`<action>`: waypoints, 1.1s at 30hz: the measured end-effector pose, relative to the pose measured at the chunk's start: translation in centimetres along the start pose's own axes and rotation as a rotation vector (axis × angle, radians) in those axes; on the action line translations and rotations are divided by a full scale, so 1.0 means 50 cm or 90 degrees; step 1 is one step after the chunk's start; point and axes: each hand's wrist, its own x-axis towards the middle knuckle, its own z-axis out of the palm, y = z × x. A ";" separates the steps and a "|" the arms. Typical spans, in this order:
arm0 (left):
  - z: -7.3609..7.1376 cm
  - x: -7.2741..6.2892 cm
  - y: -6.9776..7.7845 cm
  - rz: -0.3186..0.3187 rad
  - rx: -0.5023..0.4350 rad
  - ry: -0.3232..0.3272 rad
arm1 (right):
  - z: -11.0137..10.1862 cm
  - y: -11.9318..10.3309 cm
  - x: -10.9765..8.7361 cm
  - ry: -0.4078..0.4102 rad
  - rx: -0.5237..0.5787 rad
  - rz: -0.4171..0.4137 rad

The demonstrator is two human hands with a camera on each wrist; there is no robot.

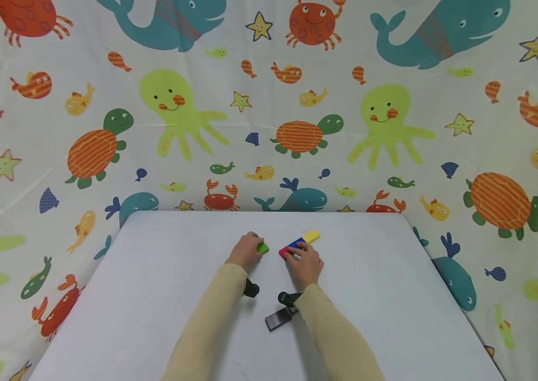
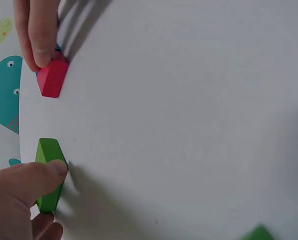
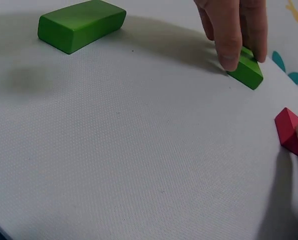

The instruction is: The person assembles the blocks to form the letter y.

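Note:
My left hand (image 1: pixel 246 250) pinches a green block (image 2: pixel 50 150) between thumb and fingers, on the white table. To its right, my right hand (image 1: pixel 305 264) grips a red block (image 3: pixel 288 131), with its thumb on the red side. A blue block (image 1: pixel 296 243) sits at the far end of the red one, partly covered by the right fingers. Beyond the blue, a yellow block (image 1: pixel 312 236) continues the slanting row. A gap of bare table separates the green block from the red one.
Another green block (image 3: pixel 81 26) lies on the table nearer the left forearm. A dark flat device (image 1: pixel 278 319) is by the right wrist. The white table (image 1: pixel 154 296) ends at the back before a sea-animal curtain (image 1: pixel 269 174).

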 end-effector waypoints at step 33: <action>0.042 0.054 0.057 -0.002 -0.136 0.098 | 0.010 0.015 0.007 0.012 -0.002 -0.014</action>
